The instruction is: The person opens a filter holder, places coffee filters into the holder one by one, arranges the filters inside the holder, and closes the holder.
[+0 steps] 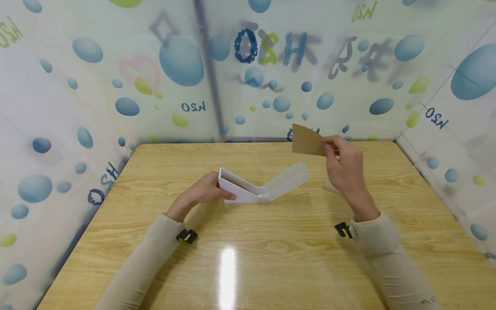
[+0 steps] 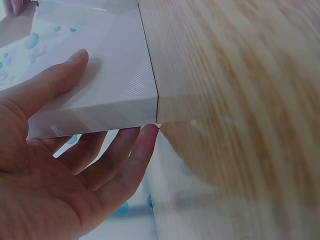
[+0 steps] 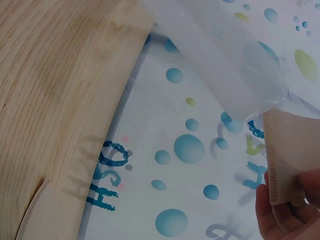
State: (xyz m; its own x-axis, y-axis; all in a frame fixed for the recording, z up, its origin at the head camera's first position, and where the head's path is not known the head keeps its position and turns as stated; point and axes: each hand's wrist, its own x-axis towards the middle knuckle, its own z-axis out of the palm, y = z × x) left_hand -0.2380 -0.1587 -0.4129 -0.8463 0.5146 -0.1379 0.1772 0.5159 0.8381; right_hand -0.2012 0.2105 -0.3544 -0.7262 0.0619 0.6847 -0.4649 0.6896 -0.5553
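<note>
My left hand [image 1: 205, 188] grips the left end of a white box [image 1: 243, 196], thumb on the near face and fingers on the far side. The box stands on the table, its translucent lid [image 1: 288, 181] swung out to the right. A brownish strip shows inside the box; what it is I cannot tell. Raised at the right, my right hand [image 1: 346, 165] pinches a brown paper coffee filter [image 1: 307, 140] by one edge. Its crimped seam [image 3: 270, 160] shows in the right wrist view. More filter paper [image 1: 331, 187] lies on the table, partly hidden behind that hand.
The wood-grain table [image 1: 271, 249] reaches back to a patterned curtain [image 1: 248, 107] that also closes off both sides. A black strap piece [image 1: 187, 236] sits at the left cuff, another [image 1: 343, 230] at the right.
</note>
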